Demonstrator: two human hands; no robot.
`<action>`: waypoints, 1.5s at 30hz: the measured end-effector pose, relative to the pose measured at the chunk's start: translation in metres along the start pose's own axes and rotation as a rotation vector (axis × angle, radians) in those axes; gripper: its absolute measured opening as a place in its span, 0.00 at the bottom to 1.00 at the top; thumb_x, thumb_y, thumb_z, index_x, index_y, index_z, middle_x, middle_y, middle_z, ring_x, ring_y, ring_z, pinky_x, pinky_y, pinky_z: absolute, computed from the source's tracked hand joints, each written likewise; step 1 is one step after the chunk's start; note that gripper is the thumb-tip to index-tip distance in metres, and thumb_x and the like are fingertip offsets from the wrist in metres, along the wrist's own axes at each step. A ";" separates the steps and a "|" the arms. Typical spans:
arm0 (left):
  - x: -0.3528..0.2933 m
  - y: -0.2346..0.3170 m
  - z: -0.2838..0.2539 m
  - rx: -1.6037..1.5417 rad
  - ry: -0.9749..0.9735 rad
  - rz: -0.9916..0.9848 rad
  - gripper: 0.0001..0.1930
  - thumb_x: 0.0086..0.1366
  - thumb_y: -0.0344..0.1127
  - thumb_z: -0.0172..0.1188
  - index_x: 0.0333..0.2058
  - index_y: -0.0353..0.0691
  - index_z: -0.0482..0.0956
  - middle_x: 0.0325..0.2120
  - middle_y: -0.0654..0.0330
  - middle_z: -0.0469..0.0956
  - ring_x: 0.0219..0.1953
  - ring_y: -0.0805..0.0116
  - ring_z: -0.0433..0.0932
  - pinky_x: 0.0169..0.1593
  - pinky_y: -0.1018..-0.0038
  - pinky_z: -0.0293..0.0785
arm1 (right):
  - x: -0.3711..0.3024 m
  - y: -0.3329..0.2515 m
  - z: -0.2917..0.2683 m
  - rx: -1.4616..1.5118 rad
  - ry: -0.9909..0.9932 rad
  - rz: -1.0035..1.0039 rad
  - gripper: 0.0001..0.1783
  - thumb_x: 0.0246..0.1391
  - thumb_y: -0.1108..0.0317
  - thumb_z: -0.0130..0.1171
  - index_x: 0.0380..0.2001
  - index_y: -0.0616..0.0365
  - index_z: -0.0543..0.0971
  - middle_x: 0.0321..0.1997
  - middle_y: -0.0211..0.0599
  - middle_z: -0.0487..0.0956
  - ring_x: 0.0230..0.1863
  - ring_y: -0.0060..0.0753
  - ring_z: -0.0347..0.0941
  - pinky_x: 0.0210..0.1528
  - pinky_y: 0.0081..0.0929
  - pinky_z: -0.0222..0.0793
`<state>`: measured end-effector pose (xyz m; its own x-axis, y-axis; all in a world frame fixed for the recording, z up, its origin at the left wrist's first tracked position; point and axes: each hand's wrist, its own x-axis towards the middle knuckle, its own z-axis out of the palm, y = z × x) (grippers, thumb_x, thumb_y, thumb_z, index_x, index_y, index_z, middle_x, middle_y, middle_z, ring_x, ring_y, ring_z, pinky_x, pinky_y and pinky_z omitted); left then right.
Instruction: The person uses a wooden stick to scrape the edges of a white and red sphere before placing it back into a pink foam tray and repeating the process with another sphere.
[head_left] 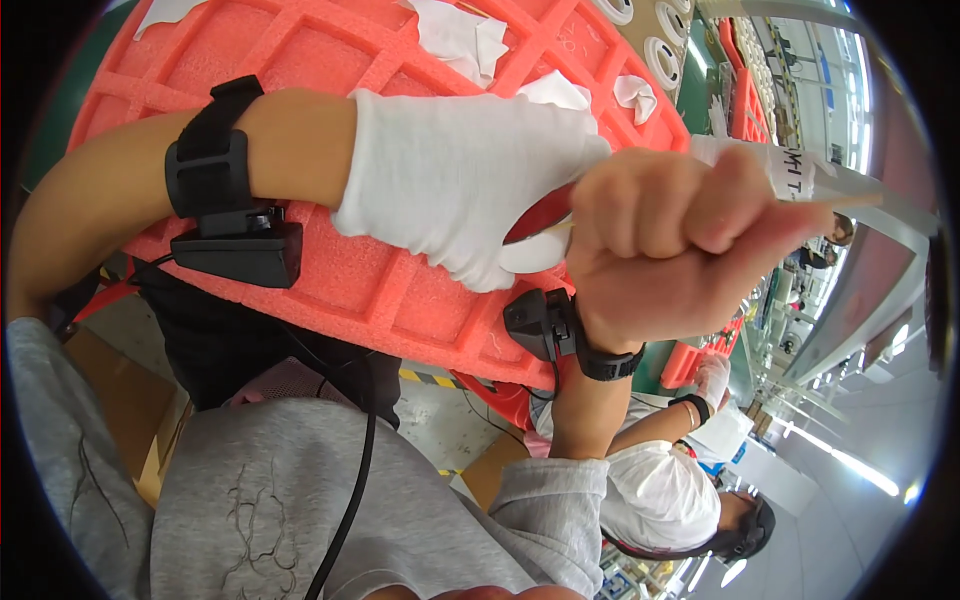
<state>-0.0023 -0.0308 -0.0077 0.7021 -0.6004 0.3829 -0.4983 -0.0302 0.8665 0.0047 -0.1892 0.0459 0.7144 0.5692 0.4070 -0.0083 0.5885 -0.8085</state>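
Note:
My left hand (470, 180), in a white glove, reaches across from the left over the pink foam tray. It is closed around a smooth part with a dark red face and a white edge (540, 254); its fingertips and most of the part are hidden behind my right hand. My right hand (670, 240) is bare and closed in a fist, raised right beside the gloved one. A thin wooden stick (855, 200) is gripped in it, poking out past the thumb on the right. The stick's other end points toward the red and white part.
The pink foam tray (330, 290) has square compartments, with crumpled white cloths (462, 42) on its far side. White ring-shaped parts (662, 62) lie at the far edge. Black wrist devices with a cable (365, 450) sit on my arms. A co-worker (660, 490) works at the right.

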 end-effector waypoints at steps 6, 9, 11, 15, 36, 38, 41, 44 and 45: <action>0.001 0.000 0.004 0.011 -0.005 -0.029 0.10 0.56 0.30 0.65 0.31 0.32 0.72 0.20 0.50 0.75 0.18 0.61 0.77 0.21 0.68 0.71 | 0.005 -0.001 -0.014 0.127 -0.064 0.012 0.32 0.73 0.37 0.32 0.20 0.47 0.56 0.11 0.21 0.50 0.10 0.17 0.35 0.13 0.22 0.33; 0.002 0.001 0.010 0.024 0.036 -0.102 0.10 0.56 0.30 0.65 0.32 0.33 0.73 0.23 0.50 0.75 0.21 0.57 0.77 0.24 0.66 0.72 | 0.005 -0.002 -0.015 0.248 -0.048 -0.009 0.32 0.73 0.37 0.32 0.20 0.47 0.56 0.11 0.21 0.50 0.10 0.17 0.35 0.13 0.22 0.33; -0.001 -0.001 0.007 0.008 0.061 -0.026 0.11 0.56 0.31 0.65 0.32 0.34 0.73 0.24 0.49 0.75 0.23 0.56 0.78 0.26 0.65 0.73 | 0.005 0.000 -0.005 0.098 -0.040 0.017 0.32 0.73 0.37 0.32 0.21 0.48 0.56 0.11 0.21 0.50 0.10 0.17 0.36 0.13 0.22 0.34; -0.002 -0.002 0.001 -0.017 0.051 0.092 0.12 0.55 0.32 0.66 0.33 0.34 0.73 0.27 0.48 0.75 0.28 0.53 0.78 0.32 0.63 0.75 | 0.001 -0.001 0.008 -0.237 -0.131 0.086 0.32 0.73 0.37 0.32 0.21 0.48 0.56 0.11 0.21 0.50 0.10 0.17 0.36 0.13 0.22 0.34; 0.004 0.024 -0.023 0.124 -0.129 -0.039 0.21 0.49 0.37 0.69 0.38 0.32 0.74 0.32 0.47 0.78 0.36 0.47 0.80 0.41 0.62 0.77 | -0.009 -0.042 -0.021 -0.445 -0.021 -0.122 0.15 0.64 0.59 0.59 0.28 0.55 0.70 0.28 0.26 0.71 0.17 0.18 0.53 0.19 0.19 0.48; 0.007 0.036 -0.024 0.175 -0.220 -0.102 0.21 0.49 0.39 0.69 0.38 0.31 0.74 0.31 0.47 0.78 0.35 0.47 0.80 0.41 0.62 0.77 | -0.011 -0.047 -0.016 -1.044 -0.109 -0.031 0.09 0.52 0.71 0.68 0.36 0.60 0.79 0.34 0.31 0.77 0.22 0.20 0.62 0.24 0.19 0.54; 0.002 0.045 -0.011 0.369 -0.136 -0.355 0.24 0.49 0.44 0.69 0.36 0.28 0.74 0.28 0.46 0.78 0.34 0.49 0.81 0.41 0.63 0.77 | -0.008 -0.051 -0.011 -1.175 -0.178 0.077 0.14 0.45 0.75 0.71 0.38 0.61 0.83 0.37 0.34 0.79 0.27 0.21 0.68 0.27 0.20 0.59; 0.004 0.049 -0.005 0.349 -0.090 -0.414 0.25 0.49 0.45 0.69 0.35 0.27 0.73 0.26 0.46 0.78 0.32 0.49 0.81 0.40 0.63 0.77 | -0.010 -0.048 -0.015 -1.181 -0.202 0.055 0.13 0.44 0.74 0.73 0.37 0.61 0.85 0.38 0.34 0.80 0.29 0.23 0.71 0.28 0.21 0.61; 0.005 0.050 -0.005 0.331 -0.054 -0.448 0.25 0.49 0.45 0.69 0.34 0.27 0.73 0.25 0.46 0.78 0.31 0.50 0.81 0.39 0.62 0.77 | -0.011 -0.048 -0.017 -1.200 -0.202 0.045 0.12 0.44 0.75 0.73 0.36 0.61 0.84 0.38 0.33 0.80 0.29 0.23 0.71 0.28 0.21 0.62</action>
<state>-0.0214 -0.0315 0.0393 0.8593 -0.5108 -0.0242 -0.2962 -0.5357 0.7907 0.0087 -0.2338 0.0733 0.6075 0.7173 0.3413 0.6984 -0.2776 -0.6597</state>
